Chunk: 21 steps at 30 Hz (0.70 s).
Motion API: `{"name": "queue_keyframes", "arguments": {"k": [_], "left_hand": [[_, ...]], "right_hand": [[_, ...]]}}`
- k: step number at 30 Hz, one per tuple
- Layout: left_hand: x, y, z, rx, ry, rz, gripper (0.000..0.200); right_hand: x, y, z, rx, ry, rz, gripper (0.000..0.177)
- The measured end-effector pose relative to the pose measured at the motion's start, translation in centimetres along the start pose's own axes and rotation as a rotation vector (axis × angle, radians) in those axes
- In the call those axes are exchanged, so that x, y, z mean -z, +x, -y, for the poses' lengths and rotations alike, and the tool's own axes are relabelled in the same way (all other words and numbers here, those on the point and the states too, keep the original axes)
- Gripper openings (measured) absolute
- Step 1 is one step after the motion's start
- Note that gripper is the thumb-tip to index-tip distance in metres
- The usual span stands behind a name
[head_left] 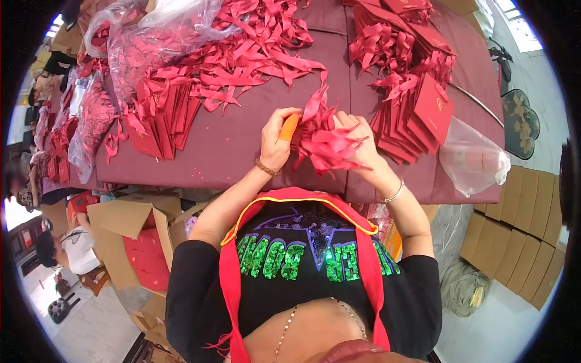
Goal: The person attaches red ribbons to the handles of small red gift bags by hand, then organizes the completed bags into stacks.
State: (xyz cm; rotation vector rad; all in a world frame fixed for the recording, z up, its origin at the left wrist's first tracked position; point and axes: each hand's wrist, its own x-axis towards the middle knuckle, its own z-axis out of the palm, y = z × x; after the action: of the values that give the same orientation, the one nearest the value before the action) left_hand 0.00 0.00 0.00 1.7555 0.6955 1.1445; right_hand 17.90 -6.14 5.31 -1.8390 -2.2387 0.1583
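A bunch of red ribbons (327, 145) is gathered between my two hands, just over the front part of the cloth-covered table. My left hand (276, 140), an orange cover on its thumb, closes on the left side of the bunch. Fingers curled in among the loops, my right hand (362, 134) grips the other side. Ribbon ends hide some of its fingertips. To the right of my hands leans a stack of red cards (417, 118) with ribbons on top. Another group of red cards (166, 121) lies at the left.
Loose red ribbons (260, 54) heap across the back of the maroon tablecloth (236, 145). Clear plastic bags (145, 54) lie back left; a translucent bag (472, 158) sits at the right corner. An open cardboard box (121, 221) stands below left, stacked cartons (520, 224) at right. People sit farther left.
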Motion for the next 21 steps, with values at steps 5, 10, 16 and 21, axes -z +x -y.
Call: {"name": "queue_keyframes", "arguments": {"k": [5,10,16,21], "left_hand": [[-0.8,0.7,-0.3,0.24,-0.238,-0.205,0.015],[-0.8,-0.4,-1.2,0.259,-0.172,-0.23,0.011],[-0.6,-0.3,-1.1,0.151,0.01,-0.222,0.011],[-0.5,-0.4,-1.3,0.133,-0.009,-0.212,0.013]], "right_hand": [[-0.6,0.5,-1.2,0.074,0.122,-0.064,0.03],[0.6,0.8,-1.0,0.165,0.147,-0.024,0.027],[0.0,1.2,-1.3,0.163,0.173,-0.015,0.026],[0.4,1.2,-1.2,0.174,0.165,0.005,0.029]]}}
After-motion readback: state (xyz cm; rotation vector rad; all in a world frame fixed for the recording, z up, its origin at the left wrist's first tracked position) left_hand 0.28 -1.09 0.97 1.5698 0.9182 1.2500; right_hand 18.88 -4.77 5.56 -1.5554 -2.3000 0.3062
